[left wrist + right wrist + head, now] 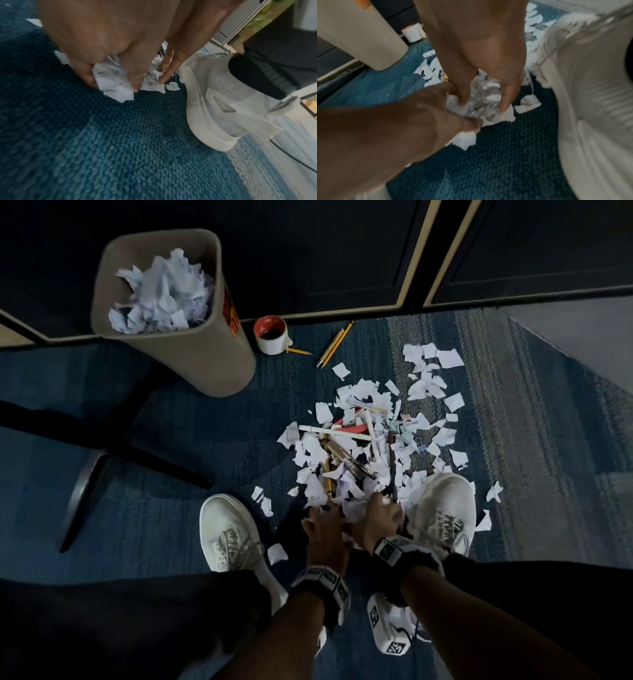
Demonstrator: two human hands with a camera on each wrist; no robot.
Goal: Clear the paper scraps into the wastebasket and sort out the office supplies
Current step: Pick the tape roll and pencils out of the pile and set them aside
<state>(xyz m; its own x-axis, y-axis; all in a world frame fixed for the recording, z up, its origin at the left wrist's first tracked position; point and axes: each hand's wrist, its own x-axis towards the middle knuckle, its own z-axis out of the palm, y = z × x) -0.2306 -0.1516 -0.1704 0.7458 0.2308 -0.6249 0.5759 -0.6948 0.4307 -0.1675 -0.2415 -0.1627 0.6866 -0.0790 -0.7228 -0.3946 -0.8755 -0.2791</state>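
Both hands work the near edge of the pile: from the head view my left hand (323,529) and right hand (380,517) sit together on the paper scraps (356,440), between my shoes, well short of the wastebasket (164,313), already heaped with paper. I judge this a gathering step; next comes a lift to that bin without dragging up the pens (334,431) among the scraps.

Left wrist view: fingers (132,70) curl, pinching a crumpled wad (111,79).

Right wrist view: fingers (510,92) bend down round the same wad (484,102).
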